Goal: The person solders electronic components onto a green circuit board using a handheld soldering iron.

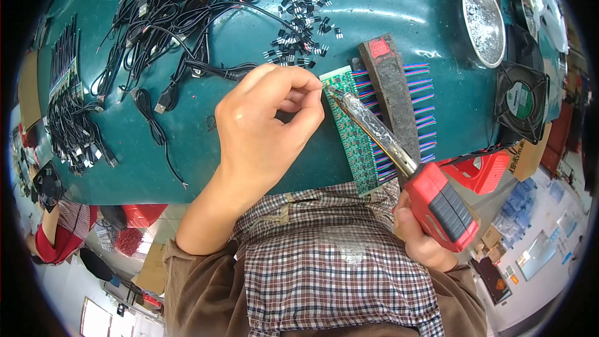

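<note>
Two hands [268, 131], one soldering iron [399, 156], one green circuit board [352, 131], one metal bowl [483, 22], one black fan [521, 100], one weight bar [390, 87]

A dark teal tabletop [387, 6] fills the upper part of the frame, its near edge curving across the middle. At the upper left lies a tangle of black cables [168, 12] with plugs, and further left a second heap of black cables [72, 125]. Near the top centre sits a scatter of small black three-legged components [301, 22]. Right of centre a green circuit board strip [352, 131] lies flat, with rows of coloured wires [423, 103] fanned beside it and a dark rectangular block [392, 87] resting across them. At the upper right stand a round metal bowl [483, 22] and a black square fan [521, 100].
</note>
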`<state>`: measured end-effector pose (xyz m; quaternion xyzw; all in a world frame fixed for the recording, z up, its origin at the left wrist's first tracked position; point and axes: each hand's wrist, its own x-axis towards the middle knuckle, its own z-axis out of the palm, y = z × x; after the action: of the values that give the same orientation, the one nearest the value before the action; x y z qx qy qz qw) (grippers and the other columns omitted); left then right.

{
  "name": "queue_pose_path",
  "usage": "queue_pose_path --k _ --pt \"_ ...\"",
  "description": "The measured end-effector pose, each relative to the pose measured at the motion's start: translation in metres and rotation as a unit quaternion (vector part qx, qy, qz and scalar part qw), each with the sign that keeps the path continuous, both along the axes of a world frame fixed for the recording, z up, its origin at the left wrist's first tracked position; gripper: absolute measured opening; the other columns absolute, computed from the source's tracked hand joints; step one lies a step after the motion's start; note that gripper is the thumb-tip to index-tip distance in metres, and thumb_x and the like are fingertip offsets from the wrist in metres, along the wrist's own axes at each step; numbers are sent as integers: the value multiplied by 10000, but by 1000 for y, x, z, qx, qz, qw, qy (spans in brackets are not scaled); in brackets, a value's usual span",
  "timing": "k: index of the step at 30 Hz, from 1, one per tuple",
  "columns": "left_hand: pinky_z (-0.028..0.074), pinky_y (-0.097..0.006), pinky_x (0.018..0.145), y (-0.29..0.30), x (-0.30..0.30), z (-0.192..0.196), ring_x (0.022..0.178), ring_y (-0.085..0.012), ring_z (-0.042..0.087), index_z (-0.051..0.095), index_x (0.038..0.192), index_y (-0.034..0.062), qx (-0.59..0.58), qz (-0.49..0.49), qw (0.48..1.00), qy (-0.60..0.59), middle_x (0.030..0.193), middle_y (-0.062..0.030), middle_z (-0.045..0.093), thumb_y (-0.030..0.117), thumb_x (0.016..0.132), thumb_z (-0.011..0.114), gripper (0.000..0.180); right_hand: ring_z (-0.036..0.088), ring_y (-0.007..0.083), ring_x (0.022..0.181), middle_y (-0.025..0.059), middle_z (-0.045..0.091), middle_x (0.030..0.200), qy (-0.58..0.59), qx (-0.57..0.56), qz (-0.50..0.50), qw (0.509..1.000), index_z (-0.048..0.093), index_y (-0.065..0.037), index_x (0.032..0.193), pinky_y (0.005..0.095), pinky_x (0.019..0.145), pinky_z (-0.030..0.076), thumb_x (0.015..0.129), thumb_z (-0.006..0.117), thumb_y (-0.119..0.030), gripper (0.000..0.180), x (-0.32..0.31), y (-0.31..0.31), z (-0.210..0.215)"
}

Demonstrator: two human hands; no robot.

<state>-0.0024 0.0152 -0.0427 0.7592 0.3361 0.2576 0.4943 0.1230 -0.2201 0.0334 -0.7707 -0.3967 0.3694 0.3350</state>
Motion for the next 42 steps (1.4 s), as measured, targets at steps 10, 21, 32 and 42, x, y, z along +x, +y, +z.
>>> queue_pose_path --k 10,21,32,42 --pt "593 -248 627 0 0 0 708 -139 723 703 886 19 -2 4 1000 -1 847 -74 692 -71 761 744 159 703 350 836 159 709 946 16 -83 -50 995 705 -13 1035 413 754 560 780 786 -81 276 -2 -24 1" --pt "516 -227 591 26 -26 7 662 -96 649 667 894 4 36 82 995 41 841 -50 670 3 855 746 88 680 310 758 135 693 893 -6 -39 -41 998 704 -16 1017 385 680 541 788 776 -56 244 -1 -25 -2" --pt "503 -258 526 0 -8 12 646 -141 666 697 891 72 106 3 994 38 860 -44 702 -2 777 784 161 686 337 768 163 683 907 15 -28 -38 999 684 15 1019 395 674 548 794 768 -74 256 -4 -16 -6" --pt "549 -215 612 -2 -4 3 717 -107 680 697 900 -6 63 -10 998 26 886 -71 707 -84 794 745 141 688 344 783 167 684 925 37 -18 -28 999 684 16 1021 399 673 552 777 767 -38 263 0 -7 -4"
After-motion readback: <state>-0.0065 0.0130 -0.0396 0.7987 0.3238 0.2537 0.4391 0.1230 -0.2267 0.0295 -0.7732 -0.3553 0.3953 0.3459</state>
